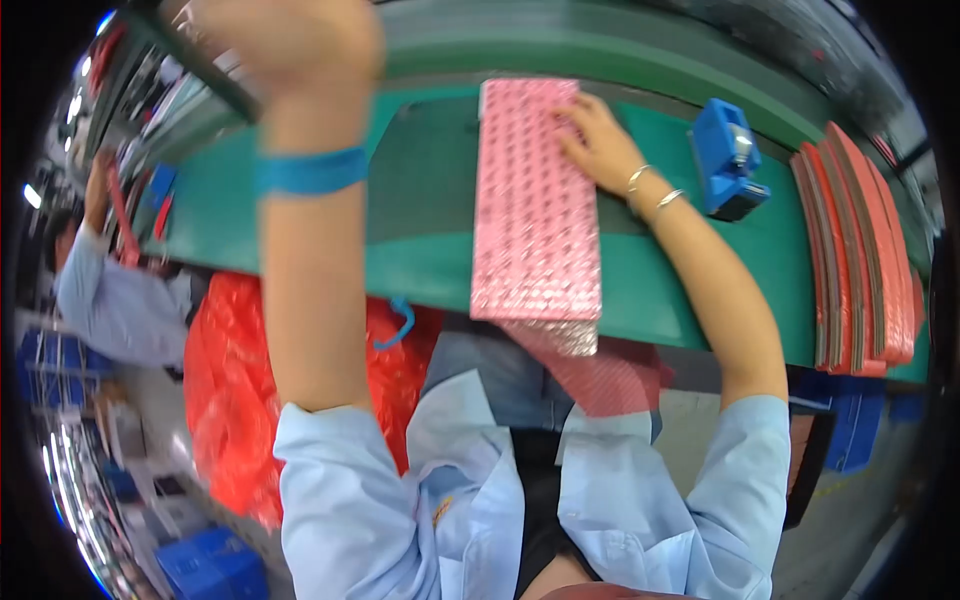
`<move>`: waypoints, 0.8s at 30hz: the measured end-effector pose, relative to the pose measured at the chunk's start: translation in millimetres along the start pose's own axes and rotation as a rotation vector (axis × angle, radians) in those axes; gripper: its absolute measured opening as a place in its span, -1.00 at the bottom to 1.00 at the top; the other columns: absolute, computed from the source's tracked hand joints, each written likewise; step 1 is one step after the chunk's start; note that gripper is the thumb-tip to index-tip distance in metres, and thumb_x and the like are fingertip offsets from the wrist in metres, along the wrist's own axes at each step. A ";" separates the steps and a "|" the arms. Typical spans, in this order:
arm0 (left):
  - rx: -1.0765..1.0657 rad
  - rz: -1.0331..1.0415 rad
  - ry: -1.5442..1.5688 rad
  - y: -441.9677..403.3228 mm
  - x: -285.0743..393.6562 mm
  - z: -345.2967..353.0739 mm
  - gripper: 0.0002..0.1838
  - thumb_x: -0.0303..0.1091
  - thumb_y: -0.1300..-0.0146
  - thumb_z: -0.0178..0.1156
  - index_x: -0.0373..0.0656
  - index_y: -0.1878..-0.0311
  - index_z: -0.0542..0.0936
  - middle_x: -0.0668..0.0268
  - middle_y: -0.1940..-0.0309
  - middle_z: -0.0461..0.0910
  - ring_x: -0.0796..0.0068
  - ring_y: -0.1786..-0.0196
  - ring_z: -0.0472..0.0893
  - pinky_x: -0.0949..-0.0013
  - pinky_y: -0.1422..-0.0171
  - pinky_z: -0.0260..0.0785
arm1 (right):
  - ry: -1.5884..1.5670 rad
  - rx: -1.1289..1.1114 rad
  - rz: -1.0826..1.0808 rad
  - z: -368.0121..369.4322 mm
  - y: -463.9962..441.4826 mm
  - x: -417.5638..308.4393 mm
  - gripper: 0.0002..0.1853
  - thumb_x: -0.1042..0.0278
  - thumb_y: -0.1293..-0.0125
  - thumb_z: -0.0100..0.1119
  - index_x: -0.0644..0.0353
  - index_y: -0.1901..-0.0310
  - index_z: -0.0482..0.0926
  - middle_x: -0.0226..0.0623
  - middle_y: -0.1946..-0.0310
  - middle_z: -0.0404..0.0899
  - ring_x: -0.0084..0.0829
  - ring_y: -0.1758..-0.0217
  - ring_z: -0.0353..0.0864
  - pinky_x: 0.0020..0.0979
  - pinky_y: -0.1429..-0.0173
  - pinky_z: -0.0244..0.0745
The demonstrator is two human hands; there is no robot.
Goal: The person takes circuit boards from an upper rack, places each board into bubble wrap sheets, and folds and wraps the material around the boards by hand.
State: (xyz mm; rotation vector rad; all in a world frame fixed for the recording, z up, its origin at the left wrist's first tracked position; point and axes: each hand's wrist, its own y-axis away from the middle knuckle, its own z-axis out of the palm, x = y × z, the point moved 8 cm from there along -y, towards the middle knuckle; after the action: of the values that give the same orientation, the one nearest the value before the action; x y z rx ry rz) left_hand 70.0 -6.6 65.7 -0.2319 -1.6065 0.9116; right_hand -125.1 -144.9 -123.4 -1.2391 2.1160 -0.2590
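Two hands. Left hand (290, 40): raised, blurred; finger state cannot be told. Pink pack (535, 210): flat on bench (430, 260), near end at bench edge; probably light, fairly stiff, cushioned, slightly slippery; best held by long sides. Right hand (602, 148): fingers extended, resting on pack's far right edge. Dispenser (715, 150): farther right, apart.

Blurred left hand (305, 35) (partly cut off)

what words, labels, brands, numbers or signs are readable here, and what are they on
None can be read.
Light blue shirt: a small orange mark on its front, too small and blurred to read.
Pink package: rows of dark spots, no legible lettering.
Blue tape dispenser: no legible lettering.
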 end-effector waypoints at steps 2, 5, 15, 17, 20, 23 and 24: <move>-0.035 0.014 0.003 -12.5 -37.6 61.3 -0.68 -0.25 -0.22 -0.05 -0.26 0.05 0.41 0.20 0.24 0.58 0.45 0.25 0.52 0.45 0.02 0.34 | -0.047 0.018 0.004 -1.9 0.8 -1.4 -0.60 0.17 -0.18 0.04 0.09 -0.05 0.44 0.01 -0.23 0.20 -0.05 0.00 0.47 -0.27 -0.11 0.38; 0.171 -0.243 -0.142 22.2 -155.4 55.7 -0.70 -0.29 -0.23 -0.02 -0.18 0.01 0.41 0.25 0.22 0.58 0.50 0.20 0.55 0.50 0.14 0.32 | -0.026 0.064 -0.030 -4.1 4.4 -1.7 -0.63 0.21 -0.17 0.05 0.12 -0.01 0.46 0.05 -0.21 0.21 -0.03 0.02 0.47 -0.27 -0.10 0.38; 0.011 -0.361 -0.476 55.3 -193.4 45.8 -0.69 -0.34 -0.21 0.01 -0.23 0.00 0.43 0.19 0.07 0.50 0.31 0.02 0.50 0.28 -0.17 0.24 | -0.098 -0.022 0.054 -14.5 0.5 -11.5 -0.67 0.29 -0.19 0.05 0.13 0.00 0.46 0.02 -0.20 0.21 -0.05 -0.05 0.43 -0.30 -0.15 0.35; -0.079 -0.387 -0.793 62.8 -190.6 55.7 -0.63 -0.28 -0.19 0.04 -0.22 -0.04 0.40 0.17 0.03 0.49 0.23 -0.04 0.48 0.18 -0.24 0.17 | -0.113 -0.022 0.060 -13.6 2.3 -11.4 -0.67 0.29 -0.19 0.04 0.13 0.00 0.46 0.01 -0.20 0.21 -0.06 -0.06 0.42 -0.30 -0.15 0.34; -0.160 -0.335 -0.884 71.4 -198.4 66.0 -0.49 -0.17 -0.15 0.07 -0.19 -0.14 0.34 0.12 -0.07 0.44 0.08 -0.13 0.42 0.03 -0.30 0.02 | -0.078 0.033 0.021 -10.5 7.1 -8.2 -0.66 0.28 -0.20 0.03 0.12 -0.02 0.45 -0.02 -0.20 0.22 -0.07 -0.04 0.43 -0.31 -0.15 0.34; -0.234 -0.284 -0.830 71.1 -202.1 65.5 -0.49 -0.16 -0.18 0.06 -0.18 -0.17 0.33 0.11 -0.10 0.43 0.08 -0.13 0.43 0.07 -0.28 0.07 | -0.047 0.047 -0.017 -3.9 5.5 -5.0 -0.64 0.25 -0.24 0.03 0.02 -0.08 0.42 -0.12 -0.24 0.19 -0.14 -0.09 0.42 -0.32 -0.13 0.37; -0.242 -0.249 -0.803 69.8 -200.6 66.3 -0.49 -0.15 -0.19 0.06 -0.17 -0.17 0.33 0.10 -0.12 0.42 0.06 -0.11 0.44 0.11 -0.23 0.14 | -0.038 0.063 -0.013 -2.2 6.7 -2.5 -0.64 0.19 -0.25 0.02 0.00 -0.08 0.43 -0.12 -0.23 0.21 -0.13 -0.10 0.41 -0.31 -0.15 0.37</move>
State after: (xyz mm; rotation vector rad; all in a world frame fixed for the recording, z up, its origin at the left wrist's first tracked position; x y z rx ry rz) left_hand 40.4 -109.6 -129.3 0.2006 -2.4256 0.6390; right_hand -130.4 -139.5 -123.8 -1.2126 2.0527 -0.3027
